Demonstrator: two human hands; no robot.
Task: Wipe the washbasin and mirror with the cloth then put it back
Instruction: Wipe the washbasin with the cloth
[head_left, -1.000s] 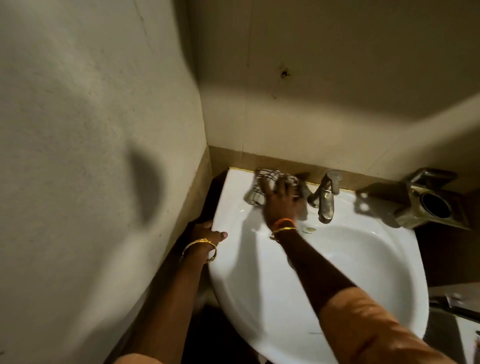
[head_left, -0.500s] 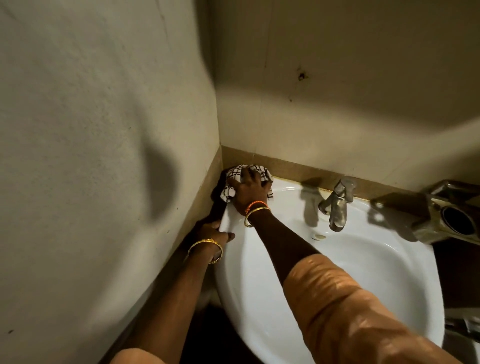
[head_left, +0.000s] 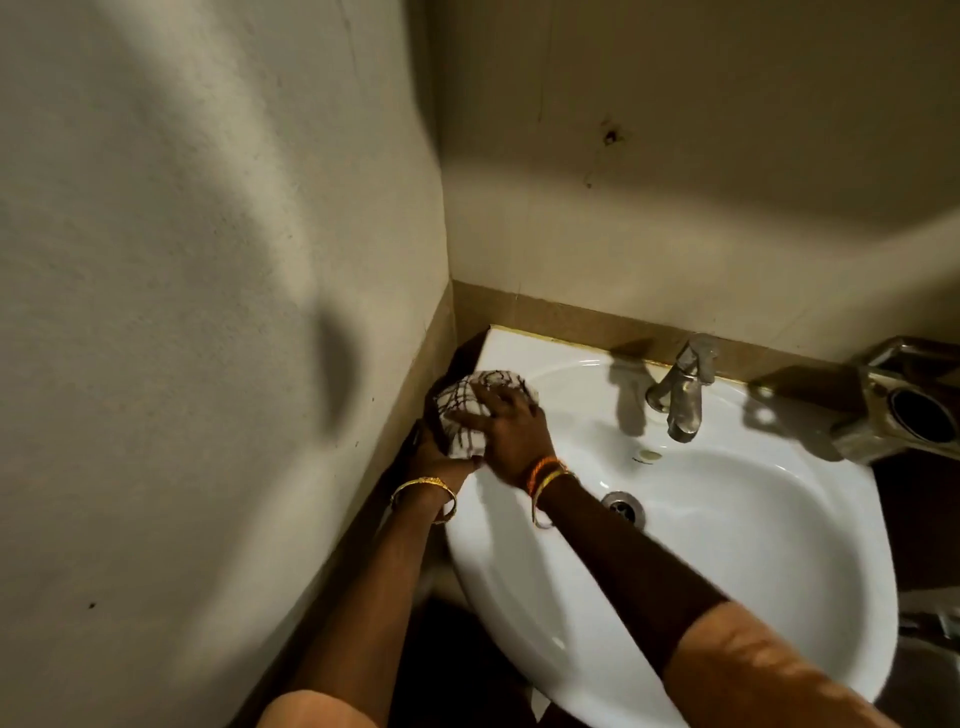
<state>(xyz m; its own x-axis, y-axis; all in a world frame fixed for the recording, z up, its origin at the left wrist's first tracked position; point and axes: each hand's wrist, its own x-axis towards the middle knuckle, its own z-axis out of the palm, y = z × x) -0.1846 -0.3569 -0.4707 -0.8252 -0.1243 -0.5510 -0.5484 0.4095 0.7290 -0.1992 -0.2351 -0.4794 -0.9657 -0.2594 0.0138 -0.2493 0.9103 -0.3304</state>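
Cloth (head_left: 470, 410): moved from beside the tap, via the far-left corner, nearer along the washbasin (head_left: 753, 545) left rim. Right hand (head_left: 511, 428) travelled with it; left hand (head_left: 441, 457) met the cloth.

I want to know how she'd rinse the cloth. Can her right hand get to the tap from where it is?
Probably yes. The right hand presses the checked cloth on the washbasin's left rim, and only bare white basin lies between it and the tap. Nothing blocks the way, though it would have to stretch across.
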